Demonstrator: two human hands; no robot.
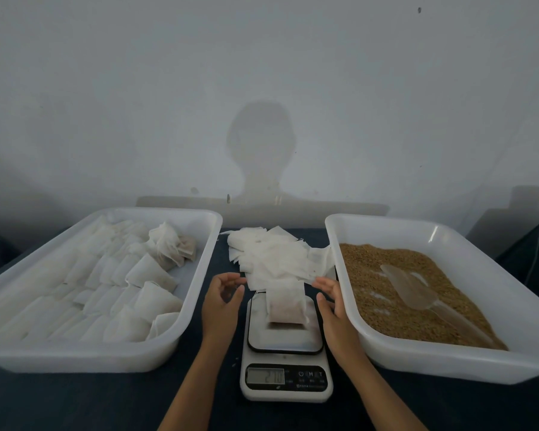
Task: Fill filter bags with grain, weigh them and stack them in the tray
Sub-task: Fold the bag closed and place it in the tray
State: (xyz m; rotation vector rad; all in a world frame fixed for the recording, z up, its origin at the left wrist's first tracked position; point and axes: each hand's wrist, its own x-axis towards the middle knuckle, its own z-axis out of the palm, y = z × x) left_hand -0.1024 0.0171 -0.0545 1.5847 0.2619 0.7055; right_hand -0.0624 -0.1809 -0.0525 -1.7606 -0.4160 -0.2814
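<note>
Grain showed brown through the thin white paper of the filled filter bag (285,306), which stood on the steel platform of the kitchen scale (285,353) at the middle of the tabletop's near edge, its upper part leaning back toward the loose heap of empty filter bags (271,256) behind the scale. Your left hand (221,298) and right hand (332,301) flanked it, each just beside the bag but not touching, fingers relaxed and slightly curved, holding nothing. The display (265,376) was lit, though its digits were too blurred to trust. You could judge the bag light and soft: the paper would crumple under a hard squeeze, and the grain, settled low, would shift and make the bottom sag if you tipped it. The safest hold looked to be a gentle pinch across the empty upper part, above the grain, or a light cradle at both sides, keeping the mouth up so nothing spilled. A thin string seemed to trail at its left top corner and could snag. The tray of filled bags (199,275) lay along the left edge, rows reaching nearly to its right wall; the grain tray (386,353), with a clear plastic scoop (417,290) lying on the grain (371,275), sat along the right edge.
</note>
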